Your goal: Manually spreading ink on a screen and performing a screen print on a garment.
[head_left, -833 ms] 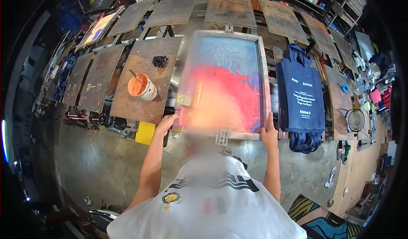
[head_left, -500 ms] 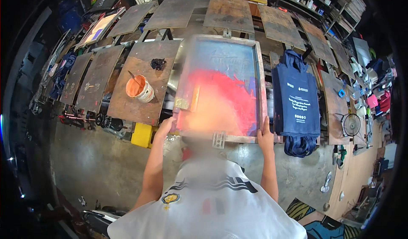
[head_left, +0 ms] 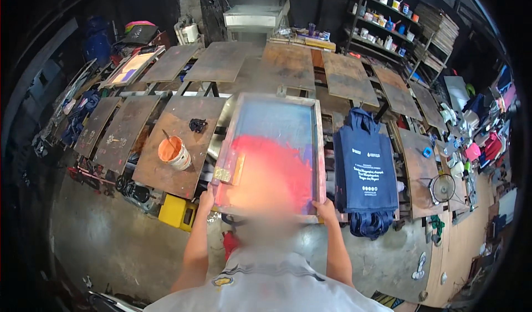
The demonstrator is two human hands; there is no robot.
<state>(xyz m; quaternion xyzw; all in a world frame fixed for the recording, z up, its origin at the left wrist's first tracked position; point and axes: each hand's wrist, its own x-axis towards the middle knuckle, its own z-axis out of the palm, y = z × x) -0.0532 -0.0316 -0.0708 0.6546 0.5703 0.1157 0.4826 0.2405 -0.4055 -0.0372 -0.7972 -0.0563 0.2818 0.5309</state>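
Observation:
A wooden screen-printing frame (head_left: pixel 318 146) lies in front of me, its blue mesh showing at the far end. Red and orange ink (head_left: pixel 271 162) covers the nearer half of the mesh. My left hand (head_left: pixel 206 199) is closed on the frame's near left corner. At the near right corner my right hand (head_left: pixel 325 210) grips the rail, with some fingers hidden beneath it. Inside the left rail rests a squeegee (head_left: pixel 238 170) with a wooden edge, smeared with ink. A blur covers the middle of the near rail.
To the left, a board (head_left: pixel 149 168) holds an ink bucket (head_left: pixel 174 153) with a stick in it and a crumpled black cloth (head_left: pixel 197 125). Stacked navy tote bags (head_left: pixel 366 170) lie close on the right. A small fan (head_left: pixel 443 188) stands farther right. A yellow container (head_left: pixel 177 212) sits below the boards.
My view has tilted upward, so the boards and frame sit lower in the picture and more of the back shelves shows. Both hands still hold the frame.

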